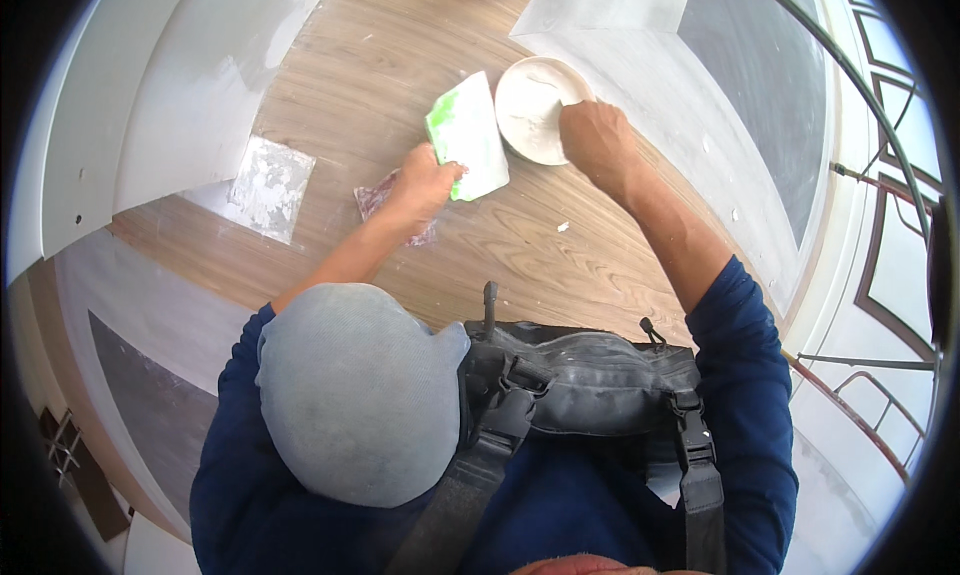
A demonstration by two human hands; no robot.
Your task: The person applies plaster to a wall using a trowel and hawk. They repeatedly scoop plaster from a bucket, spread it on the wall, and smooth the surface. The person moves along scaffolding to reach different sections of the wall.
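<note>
My left hand (pixel 425 183) grips the lower corner of a flat green plastic board (pixel 468 135) smeared with white filler and holds it tilted above the wood-grain surface (pixel 520 255). Right beside the board stands a round white bowl (pixel 532 110) with white paste inside. My right hand (pixel 597 140) lies over the bowl's right rim with its fingers curled downward. Whatever those fingers hold is hidden.
A reddish sheet of sandpaper (pixel 373 199) lies under my left wrist. A square plate crusted with dried filler (pixel 270 187) lies to the left. White panels (pixel 180 85) border the wood on the left and top right. A black bag (pixel 585 380) hangs at my chest. Metal railings (pixel 880 395) run along the right.
</note>
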